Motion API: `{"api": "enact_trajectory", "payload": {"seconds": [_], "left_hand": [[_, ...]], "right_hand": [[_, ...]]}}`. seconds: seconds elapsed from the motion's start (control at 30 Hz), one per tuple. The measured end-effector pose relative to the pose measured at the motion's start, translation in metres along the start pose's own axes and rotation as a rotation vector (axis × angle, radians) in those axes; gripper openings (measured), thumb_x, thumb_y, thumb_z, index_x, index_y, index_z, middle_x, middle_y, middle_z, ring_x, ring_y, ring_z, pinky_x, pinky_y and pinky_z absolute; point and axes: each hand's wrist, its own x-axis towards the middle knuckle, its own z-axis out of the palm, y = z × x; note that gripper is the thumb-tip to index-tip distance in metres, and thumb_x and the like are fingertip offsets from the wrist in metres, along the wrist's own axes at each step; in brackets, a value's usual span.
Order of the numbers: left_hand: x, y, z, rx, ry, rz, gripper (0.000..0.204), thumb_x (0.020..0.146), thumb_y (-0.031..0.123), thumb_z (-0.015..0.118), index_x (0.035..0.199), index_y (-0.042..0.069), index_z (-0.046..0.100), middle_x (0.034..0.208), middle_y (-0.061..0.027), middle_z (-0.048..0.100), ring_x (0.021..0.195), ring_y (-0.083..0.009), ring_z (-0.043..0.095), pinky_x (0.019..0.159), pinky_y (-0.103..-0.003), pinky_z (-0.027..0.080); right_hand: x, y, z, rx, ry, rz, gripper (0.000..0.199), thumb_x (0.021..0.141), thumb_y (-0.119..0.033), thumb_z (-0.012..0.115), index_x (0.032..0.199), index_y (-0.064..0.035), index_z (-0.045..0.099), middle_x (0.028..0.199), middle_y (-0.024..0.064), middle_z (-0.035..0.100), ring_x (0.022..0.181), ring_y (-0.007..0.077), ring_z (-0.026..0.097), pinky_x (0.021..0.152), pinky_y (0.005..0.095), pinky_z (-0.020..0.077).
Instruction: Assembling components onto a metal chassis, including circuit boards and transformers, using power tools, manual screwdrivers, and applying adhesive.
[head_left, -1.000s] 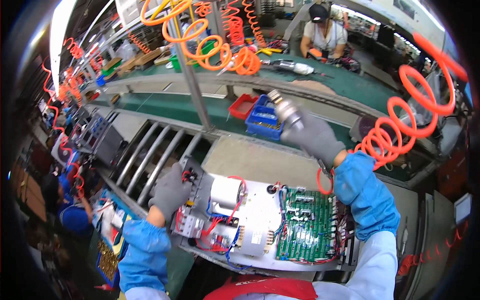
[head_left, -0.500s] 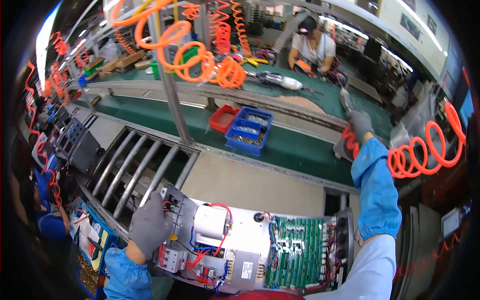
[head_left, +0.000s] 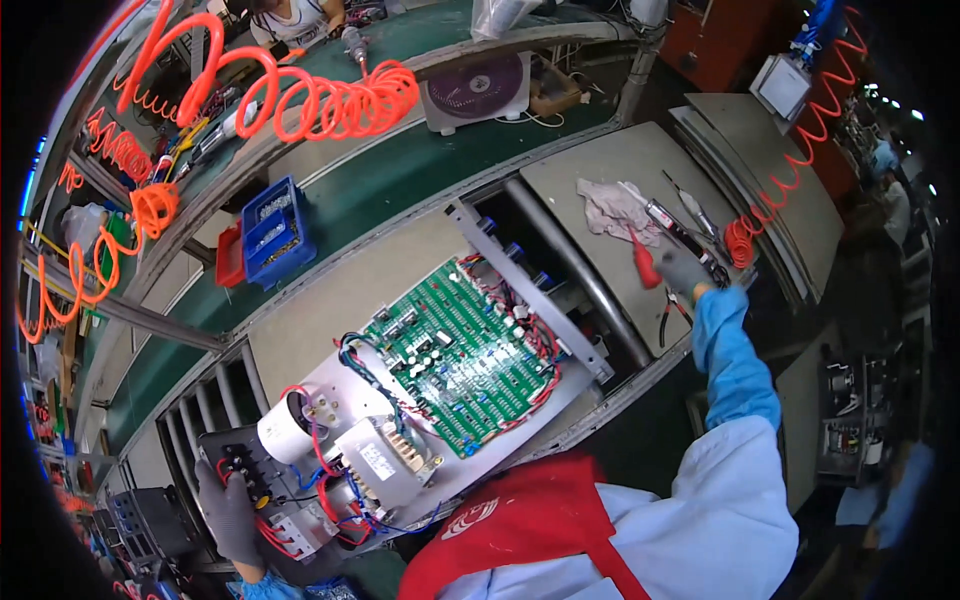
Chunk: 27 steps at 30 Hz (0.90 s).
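Observation:
An open electrical chassis (head_left: pixel 520 440) lies at an angle before me. It carries a large green circuit board (head_left: pixel 470 360), a white cylinder (head_left: pixel 287 428) and a transformer (head_left: pixel 378 465) among red and blue wires. My left hand (head_left: pixel 228 512), in a grey glove, grips the dark end panel at its lower left, beside a breaker block (head_left: pixel 300 532). Out to the right, my gloved right hand (head_left: pixel 685 272) is over the tools, fingers apart, close against a red-handled screwdriver (head_left: pixel 645 268). Pliers (head_left: pixel 672 318) lie just below it, and a slim black-and-white power screwdriver (head_left: pixel 675 225) lies above.
A crumpled cloth (head_left: pixel 612 208) and a grey air tool (head_left: pixel 697 212) on a red coiled hose (head_left: pixel 740 240) share the right board. Steel rollers (head_left: pixel 580 270) interrupt the line. Beyond are a blue parts bin (head_left: pixel 275 235), a purple fan (head_left: pixel 478 88) and hanging orange hoses (head_left: pixel 345 100).
My view has swung right. My right hand has left the tool by the far rail and come to the tools on the right board. My left hand stays at the chassis end panel.

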Motion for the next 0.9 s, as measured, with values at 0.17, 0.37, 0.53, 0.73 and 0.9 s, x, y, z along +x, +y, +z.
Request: {"api": "enact_trajectory", "payload": {"seconds": [0.17, 0.37, 0.53, 0.73, 0.9], "left_hand": [[-0.012, 0.007, -0.012, -0.101, -0.043, -0.011, 0.044, 0.081, 0.009, 0.052, 0.123, -0.003, 0.052, 0.104, -0.0165, 0.063, 0.090, -0.0245, 0.061, 0.083, -0.035, 0.048], [-0.007, -0.010, -0.010, -0.298, -0.105, -0.078, 0.044, 0.080, 0.005, 0.051, 0.124, -0.002, 0.053, 0.107, -0.0093, 0.062, 0.091, -0.0176, 0.059, 0.083, -0.030, 0.048], [-0.010, 0.002, -0.008, -0.246, -0.069, -0.026, 0.044, 0.080, 0.007, 0.052, 0.123, -0.003, 0.053, 0.106, -0.0107, 0.062, 0.091, -0.0187, 0.058, 0.082, -0.031, 0.048], [-0.018, 0.011, -0.016, -0.241, -0.023, -0.066, 0.042, 0.082, 0.011, 0.056, 0.121, -0.003, 0.056, 0.104, -0.0154, 0.066, 0.093, -0.0244, 0.063, 0.084, -0.035, 0.049], [-0.026, 0.044, -0.013, 0.202, 0.114, 0.054, 0.042, 0.087, 0.024, 0.064, 0.121, 0.001, 0.059, 0.106, -0.0202, 0.067, 0.096, -0.0288, 0.066, 0.082, -0.040, 0.050]], "right_hand": [[0.002, 0.009, 0.105, 0.113, 0.139, 0.320, 0.066, 0.076, -0.051, 0.067, 0.120, -0.0041, 0.057, 0.118, 0.0236, 0.061, 0.109, 0.0400, 0.061, 0.092, 0.0484, 0.0489], [0.042, 0.025, 0.141, 0.104, 0.240, 0.317, 0.063, 0.075, -0.047, 0.070, 0.121, -0.0059, 0.054, 0.118, 0.0206, 0.060, 0.105, 0.0409, 0.062, 0.091, 0.0515, 0.0493], [0.014, 0.035, 0.121, 0.239, -0.025, 0.364, 0.055, 0.074, -0.044, 0.068, 0.110, -0.0040, 0.059, 0.093, 0.0168, 0.066, 0.082, 0.0349, 0.067, 0.077, 0.0466, 0.0537], [-0.059, -0.001, 0.056, 1.715, -0.222, 0.276, 0.052, 0.077, -0.045, 0.066, 0.111, -0.0069, 0.056, 0.077, 0.0076, 0.059, 0.062, 0.0164, 0.056, 0.051, 0.0282, 0.0437], [-0.144, -0.153, -0.085, 1.580, -0.289, -0.509, 0.059, 0.079, -0.048, 0.062, 0.115, -0.0010, 0.055, 0.082, 0.0084, 0.062, 0.064, 0.0159, 0.057, 0.055, 0.0269, 0.0439]]}}
